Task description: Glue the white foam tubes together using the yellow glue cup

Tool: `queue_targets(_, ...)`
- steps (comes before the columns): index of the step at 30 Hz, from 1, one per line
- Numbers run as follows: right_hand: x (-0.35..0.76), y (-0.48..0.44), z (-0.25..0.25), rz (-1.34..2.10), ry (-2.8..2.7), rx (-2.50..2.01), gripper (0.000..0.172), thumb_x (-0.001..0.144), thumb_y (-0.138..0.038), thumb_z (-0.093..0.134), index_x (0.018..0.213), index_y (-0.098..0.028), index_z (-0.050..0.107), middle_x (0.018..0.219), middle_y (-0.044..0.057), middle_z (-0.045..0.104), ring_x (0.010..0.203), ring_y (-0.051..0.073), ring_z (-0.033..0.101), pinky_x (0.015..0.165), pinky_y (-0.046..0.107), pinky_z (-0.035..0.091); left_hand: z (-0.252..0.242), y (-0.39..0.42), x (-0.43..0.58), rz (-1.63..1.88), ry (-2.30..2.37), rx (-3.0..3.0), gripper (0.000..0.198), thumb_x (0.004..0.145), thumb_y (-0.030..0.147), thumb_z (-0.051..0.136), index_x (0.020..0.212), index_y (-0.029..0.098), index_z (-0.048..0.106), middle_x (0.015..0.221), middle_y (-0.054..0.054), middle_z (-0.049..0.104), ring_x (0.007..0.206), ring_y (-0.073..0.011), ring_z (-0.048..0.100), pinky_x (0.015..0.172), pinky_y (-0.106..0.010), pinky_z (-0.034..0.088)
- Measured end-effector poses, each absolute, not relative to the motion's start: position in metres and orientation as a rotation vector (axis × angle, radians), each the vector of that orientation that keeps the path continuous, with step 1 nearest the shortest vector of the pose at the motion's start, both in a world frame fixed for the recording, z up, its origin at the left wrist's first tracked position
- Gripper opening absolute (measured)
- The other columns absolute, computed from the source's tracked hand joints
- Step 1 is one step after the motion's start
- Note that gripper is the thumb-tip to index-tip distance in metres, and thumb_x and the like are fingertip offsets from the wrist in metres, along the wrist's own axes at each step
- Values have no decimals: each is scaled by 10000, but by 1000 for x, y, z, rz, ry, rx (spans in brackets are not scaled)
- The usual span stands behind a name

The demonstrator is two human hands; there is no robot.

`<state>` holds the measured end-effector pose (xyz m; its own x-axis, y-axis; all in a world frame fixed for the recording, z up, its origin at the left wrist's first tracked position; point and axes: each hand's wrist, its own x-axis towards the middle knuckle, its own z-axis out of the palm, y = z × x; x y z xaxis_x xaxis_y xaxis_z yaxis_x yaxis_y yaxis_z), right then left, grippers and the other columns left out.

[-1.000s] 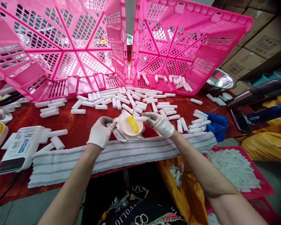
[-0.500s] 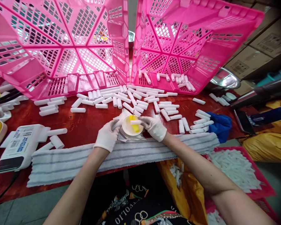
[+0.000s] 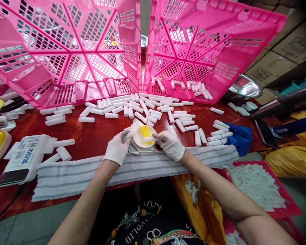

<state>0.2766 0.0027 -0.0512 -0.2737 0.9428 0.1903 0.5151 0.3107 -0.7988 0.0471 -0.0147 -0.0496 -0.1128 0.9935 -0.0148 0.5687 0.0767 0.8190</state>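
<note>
My left hand, in a white glove, is closed on a short white tube at the left side of a small round white dish. A yellow piece with a thin upright pin lies in the dish. From the right, my right hand, also gloved, pinches another white tube, whose far end is over the dish beside the yellow piece. The dish rests on crumpled whitish paper.
Several white tubes lie across the red table. Two pink baskets stand tilted behind. A striped towel runs along the front edge. At left sits a white device, at right a blue cloth.
My right hand has moved slightly down and right, and its tube is now lower over the dish. My left hand is almost still, holding its tube.
</note>
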Motion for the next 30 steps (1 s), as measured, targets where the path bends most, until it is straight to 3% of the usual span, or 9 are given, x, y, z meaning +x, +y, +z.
queue_targets(6, 278, 0, -47, 706, -2046, -1356, 274, 774, -296, 589, 1025, -215, 662, 842, 51, 638, 751, 155, 579, 733, 287, 468, -47, -15, 48, 891, 1749, 1534, 379, 766, 348, 533, 1103, 182, 574, 1085, -70, 641, 989, -197, 595, 907, -312, 440)
queue_targets(11, 275, -11, -35, 829, -1950, -1266, 201, 701, -395, 659, 717, -195, 676, 719, 16, 605, 662, 133, 559, 653, 257, 452, -43, -16, 46, 951, 1723, 1465, 356, 736, 381, 576, 1028, 177, 581, 1018, -68, 652, 919, -194, 611, 856, -316, 465)
queue_targets(15, 274, -24, -24, 1023, -1629, -1258, 322, 714, -467, 628, 857, -178, 642, 840, 38, 627, 680, 116, 579, 616, 234, 465, -35, -28, 54, 1065, 1626, 1383, 382, 697, 401, 626, 996, 168, 580, 992, -62, 652, 892, -187, 613, 841, -314, 474)
queue_targets(18, 275, -27, -19, 1226, -1360, -1294, 420, 751, -518, 570, 942, -147, 612, 699, 17, 606, 498, 76, 498, 447, 205, 386, -25, -44, 66, 1062, 1404, 1315, 379, 685, 401, 646, 978, 167, 588, 964, -55, 660, 864, -178, 620, 796, -292, 493)
queue_targets(21, 275, -27, -14, 1304, -1340, -1356, 457, 754, -557, 543, 897, -129, 618, 549, -22, 528, 414, 63, 426, 387, 196, 315, -10, -58, 77, 1003, 1319, 1315, 382, 685, 407, 650, 976, 164, 603, 966, -57, 663, 869, -175, 618, 784, -280, 490)
queue_targets(26, 275, -36, -3, 993, -1640, -1514, 382, 804, -519, 490, 822, -168, 639, 605, 9, 595, 499, 99, 514, 465, 218, 381, 7, -69, 84, 835, 1388, 1481, 379, 753, 459, 547, 989, 170, 613, 770, -31, 658, 639, -146, 586, 616, -261, 459)
queue_targets(30, 275, -56, -1, 460, -2047, -1436, 383, 826, -477, 453, 622, -193, 611, 596, 51, 583, 600, 146, 539, 581, 262, 402, 3, -75, 99, 694, 1525, 1610, 484, 853, 499, 307, 660, 193, 629, 588, -39, 614, 572, -171, 570, 582, -278, 425)
